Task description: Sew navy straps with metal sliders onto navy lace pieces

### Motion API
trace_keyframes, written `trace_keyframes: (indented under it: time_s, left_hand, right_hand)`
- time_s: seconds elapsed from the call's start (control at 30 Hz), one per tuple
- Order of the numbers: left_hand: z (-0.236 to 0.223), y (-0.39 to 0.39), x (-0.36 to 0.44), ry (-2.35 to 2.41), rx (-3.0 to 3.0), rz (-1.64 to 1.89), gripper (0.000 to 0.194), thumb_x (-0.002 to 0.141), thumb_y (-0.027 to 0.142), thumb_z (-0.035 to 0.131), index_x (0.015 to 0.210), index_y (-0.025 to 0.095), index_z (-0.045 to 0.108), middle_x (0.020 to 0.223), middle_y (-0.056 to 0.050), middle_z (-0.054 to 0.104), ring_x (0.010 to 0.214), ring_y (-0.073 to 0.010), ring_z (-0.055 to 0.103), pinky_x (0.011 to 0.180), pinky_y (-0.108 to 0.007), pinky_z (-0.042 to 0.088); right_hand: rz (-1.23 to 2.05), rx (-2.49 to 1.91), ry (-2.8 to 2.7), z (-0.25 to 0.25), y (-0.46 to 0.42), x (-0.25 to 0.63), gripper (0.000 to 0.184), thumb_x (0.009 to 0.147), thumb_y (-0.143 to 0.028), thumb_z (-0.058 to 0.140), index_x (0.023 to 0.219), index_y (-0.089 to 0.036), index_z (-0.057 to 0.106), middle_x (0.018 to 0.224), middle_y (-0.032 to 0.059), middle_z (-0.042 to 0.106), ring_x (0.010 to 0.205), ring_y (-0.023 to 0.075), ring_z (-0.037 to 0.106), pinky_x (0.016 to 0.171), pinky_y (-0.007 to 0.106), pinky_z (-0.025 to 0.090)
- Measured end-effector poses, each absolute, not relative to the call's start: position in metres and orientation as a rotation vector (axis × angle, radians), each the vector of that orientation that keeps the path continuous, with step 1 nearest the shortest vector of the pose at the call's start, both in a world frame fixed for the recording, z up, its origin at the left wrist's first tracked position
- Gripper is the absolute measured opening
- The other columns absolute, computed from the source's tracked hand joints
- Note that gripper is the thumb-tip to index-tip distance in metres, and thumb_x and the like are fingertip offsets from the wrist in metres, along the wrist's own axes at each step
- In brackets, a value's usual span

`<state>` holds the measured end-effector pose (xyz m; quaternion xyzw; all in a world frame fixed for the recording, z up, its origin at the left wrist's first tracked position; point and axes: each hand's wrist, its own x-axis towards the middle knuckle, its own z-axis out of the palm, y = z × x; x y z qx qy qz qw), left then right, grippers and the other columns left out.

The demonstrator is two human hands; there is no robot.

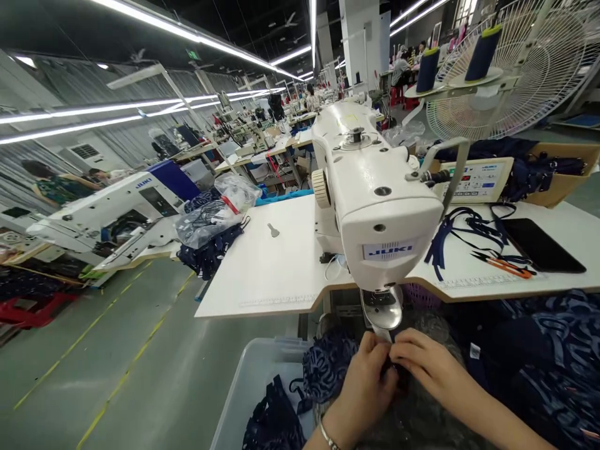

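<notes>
My left hand (pixel 370 372) and my right hand (pixel 424 361) meet just in front of the sewing machine's metal work plate (pixel 387 314). Both have their fingers pinched together on a small piece of dark navy fabric (pixel 392 337), mostly hidden by the fingers. A navy patterned garment (pixel 328 362) bunches up beside my left wrist. Above the hands is the head of the white JUKI sewing machine (pixel 389 219); its needle area is hard to make out.
A translucent bin (pixel 239 381) with navy garments (pixel 274 419) stands at lower left. On the table lie orange-handled thread snips (pixel 509 267), a black phone (pixel 544 245), navy straps (pixel 464 231) and a small metal piece (pixel 272 230). More patterned fabric (pixel 562 350) hangs at right.
</notes>
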<state>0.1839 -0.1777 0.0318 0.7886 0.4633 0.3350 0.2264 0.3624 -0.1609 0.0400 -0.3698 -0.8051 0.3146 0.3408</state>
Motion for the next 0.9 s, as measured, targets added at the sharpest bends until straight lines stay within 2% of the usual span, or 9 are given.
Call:
trace_keyframes:
  time_s: [0.07, 0.13, 0.2, 0.27, 0.33, 0.5, 0.7, 0.8, 0.9]
  left_hand:
    - [0.04, -0.176, 0.183, 1.127, 2.002, 0.902, 0.037, 0.062, -0.006, 0.045, 0.088, 0.02, 0.053, 0.098, -0.006, 0.055, 0.096, -0.0178, 0.057, 0.084, -0.03, 0.051]
    - [0.048, -0.176, 0.18, 1.023, 1.86, 0.826, 0.037, 0.063, -0.004, 0.049, 0.091, 0.019, 0.054, 0.102, -0.006, 0.057, 0.094, -0.0181, 0.057, 0.084, -0.03, 0.05]
    - [0.055, -0.175, 0.175, 0.987, 1.648, 0.685, 0.03, 0.072, 0.006, 0.053, 0.099, 0.019, 0.054, 0.093, -0.003, 0.057, 0.075, -0.0143, 0.058, 0.068, -0.026, 0.05]
    - [0.058, -0.175, 0.17, 0.996, 1.432, 0.57, 0.017, 0.087, 0.023, 0.05, 0.102, 0.019, 0.055, 0.084, 0.0, 0.055, 0.055, -0.0088, 0.05, 0.05, -0.021, 0.042]
    - [0.057, -0.174, 0.167, 1.016, 1.336, 0.527, 0.028, 0.095, 0.04, 0.041, 0.101, 0.018, 0.057, 0.08, 0.001, 0.053, 0.045, -0.0052, 0.044, 0.042, -0.019, 0.033]
    - [0.051, -0.171, 0.165, 0.963, 1.219, 0.493, 0.044, 0.088, 0.061, 0.05, 0.09, 0.017, 0.055, 0.076, 0.002, 0.052, 0.039, -0.0026, 0.041, 0.036, -0.018, 0.025]
    - [0.037, -0.169, 0.165, 0.959, 1.005, 0.458, 0.049, 0.077, 0.064, 0.064, 0.075, 0.018, 0.05, 0.054, 0.01, 0.029, 0.04, -0.0032, 0.02, 0.037, -0.019, 0.017]
    - [0.036, -0.168, 0.169, 0.966, 0.952, 0.505, 0.047, 0.073, 0.059, 0.072, 0.073, 0.015, 0.054, 0.059, 0.006, 0.041, 0.05, -0.0051, 0.031, 0.047, -0.019, 0.026]
    - [0.042, -0.168, 0.172, 1.049, 0.928, 0.665, 0.043, 0.071, 0.054, 0.076, 0.077, 0.017, 0.057, 0.068, 0.003, 0.051, 0.063, -0.0093, 0.044, 0.062, -0.021, 0.036]
  right_hand:
    - [0.577, -0.874, -2.164, 0.037, -0.161, 0.365, 0.023, 0.093, -0.011, 0.044, 0.09, -0.023, 0.063, 0.086, 0.0026, 0.061, 0.077, 0.0156, 0.059, 0.068, 0.027, 0.049]
    - [0.416, -0.797, -2.218, 0.036, -0.16, 0.368, 0.024, 0.093, -0.008, 0.043, 0.091, -0.023, 0.063, 0.084, 0.0029, 0.061, 0.076, 0.0159, 0.057, 0.066, 0.028, 0.047]
    - [0.358, -0.763, -2.272, 0.035, -0.158, 0.371, 0.025, 0.093, -0.008, 0.043, 0.092, -0.023, 0.063, 0.083, 0.0027, 0.06, 0.074, 0.0152, 0.056, 0.065, 0.028, 0.047]
    - [0.34, -0.755, -2.328, 0.036, -0.157, 0.374, 0.026, 0.092, -0.007, 0.043, 0.094, -0.023, 0.063, 0.084, 0.0023, 0.06, 0.073, 0.0142, 0.055, 0.065, 0.027, 0.046]
    - [0.317, -0.763, -2.364, 0.039, -0.157, 0.376, 0.026, 0.092, -0.007, 0.045, 0.096, -0.025, 0.064, 0.084, 0.0012, 0.06, 0.072, 0.0132, 0.055, 0.065, 0.026, 0.046]
    - [0.308, -0.832, -2.342, 0.048, -0.158, 0.378, 0.02, 0.094, -0.015, 0.051, 0.098, -0.029, 0.065, 0.085, -0.0008, 0.063, 0.076, 0.0125, 0.056, 0.067, 0.025, 0.045]
    - [0.165, -0.666, -2.306, 0.052, -0.152, 0.38, 0.019, 0.094, -0.012, 0.051, 0.095, -0.025, 0.066, 0.087, -0.0006, 0.065, 0.077, 0.0108, 0.055, 0.07, 0.025, 0.042]
    - [0.226, -0.685, -2.319, 0.051, -0.151, 0.382, 0.021, 0.094, -0.011, 0.049, 0.093, -0.023, 0.066, 0.087, -0.0003, 0.066, 0.079, 0.0106, 0.056, 0.072, 0.025, 0.043]
    - [0.432, -0.767, -2.292, 0.05, -0.145, 0.389, 0.015, 0.097, -0.022, 0.051, 0.094, -0.022, 0.066, 0.091, 0.0005, 0.067, 0.086, 0.0109, 0.06, 0.078, 0.023, 0.047]
